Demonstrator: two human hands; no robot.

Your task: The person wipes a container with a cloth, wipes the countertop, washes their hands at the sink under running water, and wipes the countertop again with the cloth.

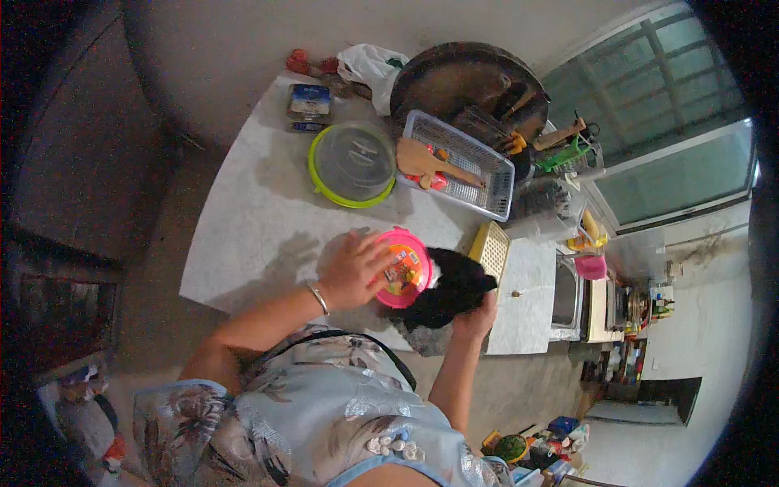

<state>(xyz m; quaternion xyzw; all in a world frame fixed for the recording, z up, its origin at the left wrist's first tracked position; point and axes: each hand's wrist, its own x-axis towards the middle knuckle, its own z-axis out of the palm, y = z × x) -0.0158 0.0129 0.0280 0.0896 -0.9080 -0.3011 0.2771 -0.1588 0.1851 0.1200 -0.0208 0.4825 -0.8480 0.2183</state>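
Note:
A round tub with a pink-rimmed lid (420,298) sits in front of me, a printed orange label on its top. My left hand (350,274), a bangle at its wrist, reaches over the lid's left side. Its fingers are spread and blurred, and whether they grip the rim is unclear. My right hand (476,316) holds a black bag or cloth (453,289) by its right side. This dark, crumpled material lies against the tub's right side and hides part of it. Below it shows a patch of grey material (426,339).
Beyond the tub stand a clear-lidded container with a green rim (353,164) and a plastic basket (505,201) holding wooden utensils. A yellow perforated basket (494,246) is close to my right hand. A packet (310,106) lies farther back on the white table (237,213). A sink (566,292) lies right.

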